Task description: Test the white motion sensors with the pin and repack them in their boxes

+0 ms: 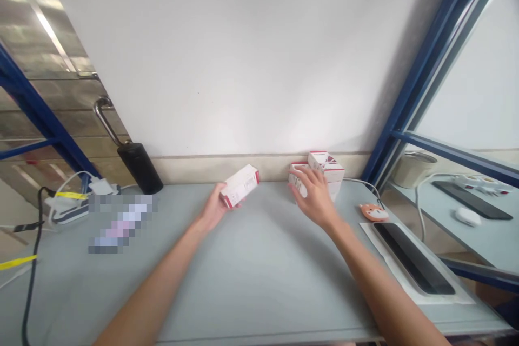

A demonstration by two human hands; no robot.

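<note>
My left hand [214, 206] is closed round a white carton with red trim [240, 185], held a little above the grey table [251, 270] near the back wall. My right hand [314, 194] reaches to a small stack of similar white and red cartons [324, 168] against the wall. Its fingers are spread and rest on the lower cartons at the stack's left side; nothing is held in it.
A black cylinder [140, 166] leans at the back left beside a power strip with cables [73, 203]. A blurred patch [119, 223] lies left of centre. An orange animal-shaped object [373, 212] and a black keyboard on a white mat [411, 257] lie right. Blue shelf posts [421, 75] stand right.
</note>
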